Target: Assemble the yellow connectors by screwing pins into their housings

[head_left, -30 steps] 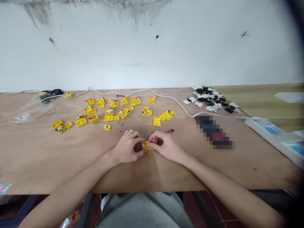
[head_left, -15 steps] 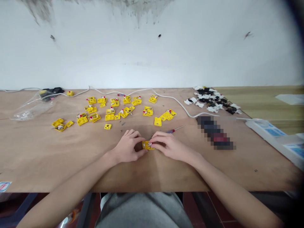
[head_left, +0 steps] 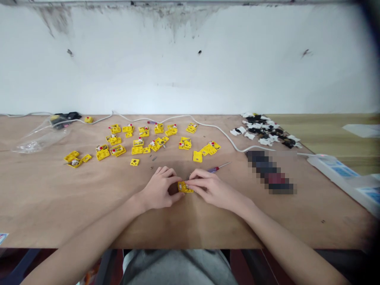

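Two bare hands are in my head-camera view, both at one open yellow casing (head_left: 184, 189) that sits on the wooden table (head_left: 74, 215), near its front edge and midway between the forearms. From my end, the left hand (head_left: 162, 189) forms a half-open C, with thumb and forefinger on either side of the casing's left end, keeping hold of it. The right hand (head_left: 213, 189) has its fingertips drawn nearly together over the casing's right part. Something whitish shows under those tips, but I cannot tell whether they pinch it or only press on it.

Just beyond the right hand I see a screwdriver (head_left: 213, 170), its shaft angled away to the right. A flat yellow plate with holes (head_left: 134, 162) lies beyond the left hand, and a square yellow cover (head_left: 197, 156) lies farther back on the right. Many more opened yellow casings (head_left: 118, 150), several with red buttons, spread across the table behind. A white cable (head_left: 218, 128) runs along the back, with a clear plastic bag (head_left: 35, 139) at far left and a heap of black and white pieces (head_left: 268, 132) at back right. One dark item (head_left: 270, 172) right of the screwdriver is pixelated beyond recognition.
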`<state>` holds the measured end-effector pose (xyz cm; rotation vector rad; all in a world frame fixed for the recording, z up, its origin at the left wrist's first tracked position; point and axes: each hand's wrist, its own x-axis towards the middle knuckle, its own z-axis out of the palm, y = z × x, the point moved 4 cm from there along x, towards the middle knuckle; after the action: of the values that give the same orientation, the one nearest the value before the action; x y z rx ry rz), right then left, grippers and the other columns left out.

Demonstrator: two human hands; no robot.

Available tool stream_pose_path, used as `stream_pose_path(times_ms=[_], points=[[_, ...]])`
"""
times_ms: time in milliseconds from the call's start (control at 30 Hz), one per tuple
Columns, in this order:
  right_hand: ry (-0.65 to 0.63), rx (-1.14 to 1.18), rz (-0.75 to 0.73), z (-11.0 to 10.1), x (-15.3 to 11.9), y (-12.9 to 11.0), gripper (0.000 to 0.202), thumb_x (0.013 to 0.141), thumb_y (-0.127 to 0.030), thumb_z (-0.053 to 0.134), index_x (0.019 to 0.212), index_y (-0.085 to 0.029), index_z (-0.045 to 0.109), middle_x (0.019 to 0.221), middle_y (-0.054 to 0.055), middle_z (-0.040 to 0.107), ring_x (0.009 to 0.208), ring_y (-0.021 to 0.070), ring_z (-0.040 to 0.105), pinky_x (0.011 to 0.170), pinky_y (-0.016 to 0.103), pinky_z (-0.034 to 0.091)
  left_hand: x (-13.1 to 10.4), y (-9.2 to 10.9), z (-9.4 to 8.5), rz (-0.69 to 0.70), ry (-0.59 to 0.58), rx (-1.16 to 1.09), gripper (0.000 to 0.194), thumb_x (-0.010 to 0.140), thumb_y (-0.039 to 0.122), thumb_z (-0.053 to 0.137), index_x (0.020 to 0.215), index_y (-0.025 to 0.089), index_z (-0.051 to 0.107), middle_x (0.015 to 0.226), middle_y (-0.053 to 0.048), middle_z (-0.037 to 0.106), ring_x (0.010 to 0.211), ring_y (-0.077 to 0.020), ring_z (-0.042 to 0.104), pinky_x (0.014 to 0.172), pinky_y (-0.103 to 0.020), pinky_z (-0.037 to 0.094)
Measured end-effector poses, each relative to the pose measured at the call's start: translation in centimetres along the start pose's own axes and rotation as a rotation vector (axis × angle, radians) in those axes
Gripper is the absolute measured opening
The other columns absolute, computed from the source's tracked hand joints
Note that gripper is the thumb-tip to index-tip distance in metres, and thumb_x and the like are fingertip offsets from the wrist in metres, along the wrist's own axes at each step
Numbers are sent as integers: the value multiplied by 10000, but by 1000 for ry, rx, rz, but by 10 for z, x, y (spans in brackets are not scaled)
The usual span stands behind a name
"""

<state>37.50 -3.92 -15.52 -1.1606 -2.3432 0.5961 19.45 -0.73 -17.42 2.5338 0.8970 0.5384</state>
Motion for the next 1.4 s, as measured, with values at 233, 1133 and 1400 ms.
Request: stream_pose_path(times_ms=[233,1133,1400], points=[[22,-8,-16,1,2,-1,230,975,-166,555,1089,-221,747,1004,60,630,897,175,629,840,328,519,0,0,1,5,15,1,300,820,386,687,1073,226,698,980,-48,626,944,-220,523,856,-373,397],[-52,-200,67,-1,7,-11,230,950,-114,559,973,-195,773,963,54,666,859,181,651,815,321,502,0,1,-2,-9,-6,-8,283,823,417,696,1054,253,720,969,-34,628,942,-211,517,858,-381,377],[5,-74,50,-12,9,-2,186,948,-151,606,976,-215,778,955,35,684,840,156,656,810,299,504,1,2,-2,-14,-9,-16,307,832,426,693,1088,260,718,973,-39,633,947,-213,517,867,-385,381]])
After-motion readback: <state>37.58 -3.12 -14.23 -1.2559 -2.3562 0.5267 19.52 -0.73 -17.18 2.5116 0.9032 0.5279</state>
